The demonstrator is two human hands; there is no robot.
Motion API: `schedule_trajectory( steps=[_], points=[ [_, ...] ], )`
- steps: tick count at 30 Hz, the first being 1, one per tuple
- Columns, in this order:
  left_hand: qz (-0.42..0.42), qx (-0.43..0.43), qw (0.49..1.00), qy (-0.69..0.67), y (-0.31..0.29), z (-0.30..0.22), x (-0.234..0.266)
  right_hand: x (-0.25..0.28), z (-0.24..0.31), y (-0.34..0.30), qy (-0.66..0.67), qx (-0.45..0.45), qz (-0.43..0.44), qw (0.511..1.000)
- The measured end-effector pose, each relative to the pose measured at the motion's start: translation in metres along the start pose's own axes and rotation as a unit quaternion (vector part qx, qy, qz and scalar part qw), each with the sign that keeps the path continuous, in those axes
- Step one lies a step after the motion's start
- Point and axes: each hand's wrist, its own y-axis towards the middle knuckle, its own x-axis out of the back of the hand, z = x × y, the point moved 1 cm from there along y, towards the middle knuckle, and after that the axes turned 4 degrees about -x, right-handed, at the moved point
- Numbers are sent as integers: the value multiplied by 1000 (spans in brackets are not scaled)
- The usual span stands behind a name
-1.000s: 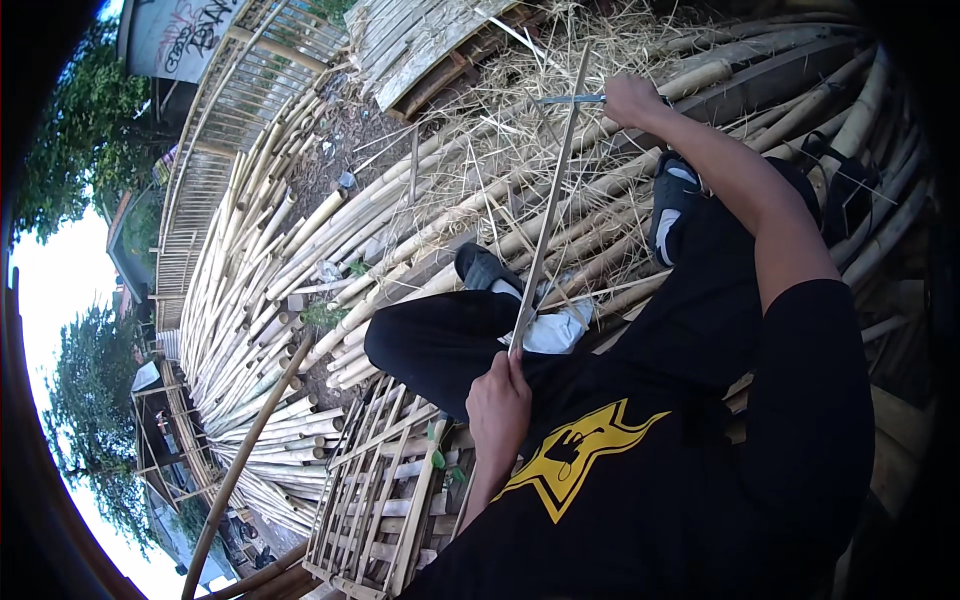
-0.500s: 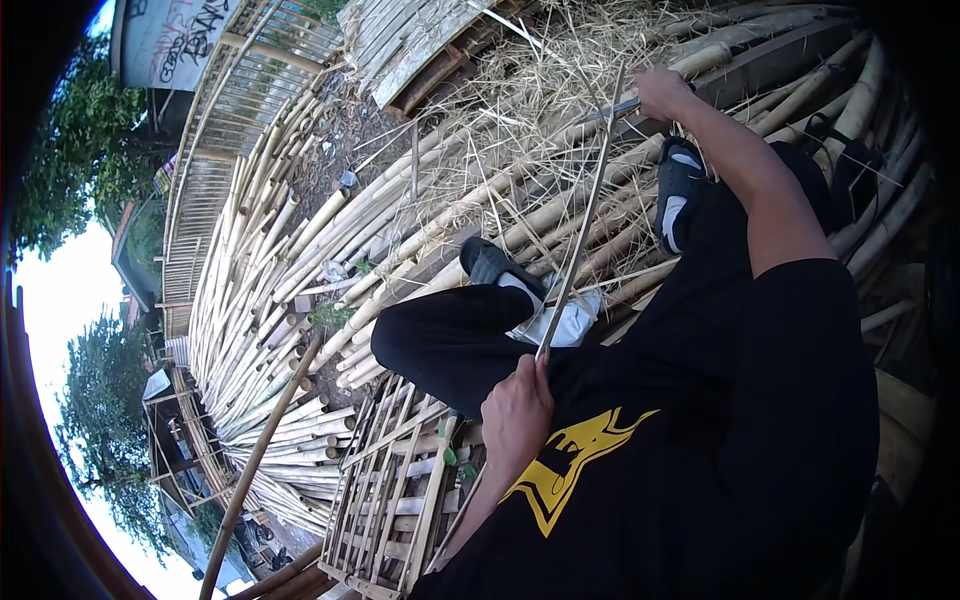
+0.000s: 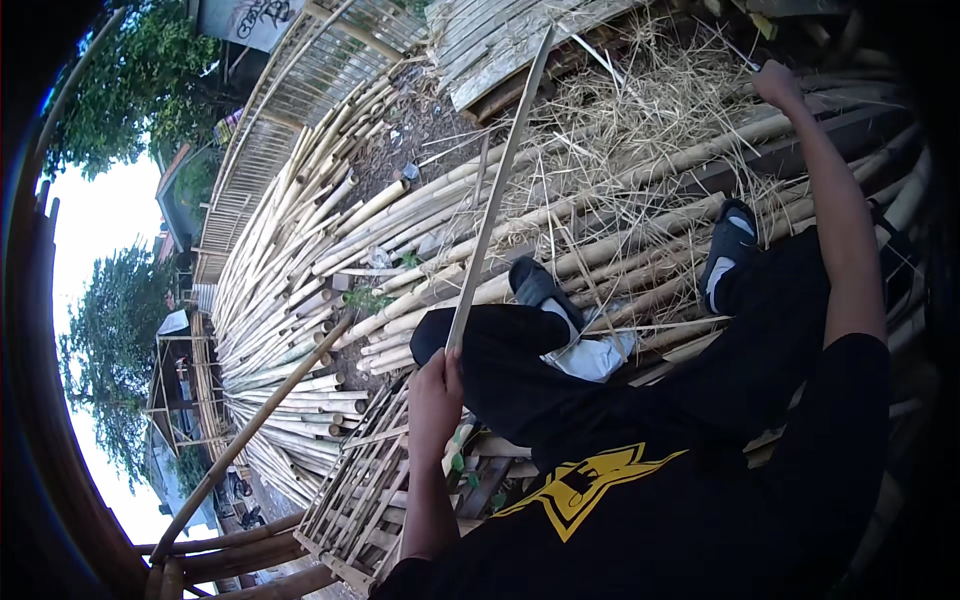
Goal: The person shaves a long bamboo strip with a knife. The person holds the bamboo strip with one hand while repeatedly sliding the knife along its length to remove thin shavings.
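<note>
My left hand (image 3: 435,403) is closed round the lower end of a long, flat bamboo strip (image 3: 500,190). The strip slants up and away past my bent knee, its far tip near the wooden slats. Out at the far right, my right hand (image 3: 778,88) is closed on the handle of a knife (image 3: 742,55), whose thin blade points up and left, apart from the strip. The knife's handle is mostly hidden in my fingers.
Bamboo shavings (image 3: 640,130) lie heaped beyond my feet. Long bamboo poles (image 3: 300,250) fan out on the left, and a slatted bamboo rack (image 3: 370,490) stands beside my left forearm. A slanting pole (image 3: 250,435) rises at left. A white bag (image 3: 590,357) lies by my foot.
My left hand has moved left with the strip. My right hand has swung up and right, carrying the knife away from the strip, which it was against before.
</note>
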Motion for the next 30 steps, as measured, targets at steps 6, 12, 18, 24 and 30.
schedule_trajectory(
  steps=[6, 12, 18, 24, 30],
  points=[
    [20, -49, 995, -85, 9, -20, -40, 34, 56, -30, 97, 80, 98, 987],
    [89, -32, 989, -117, 3, -38, -55, 48, 141, -82, 161, 160, 217, 950],
    [65, -25, 988, -141, -7, -38, -54, 33, 169, -109, 107, 299, 186, 930],
    [30, -43, 994, -99, -13, -21, -61, 30, 171, -123, 95, 359, 178, 911],
    [52, -72, 991, -102, -29, -23, -56, 18, 152, -121, 68, 385, 181, 902]
  ],
)
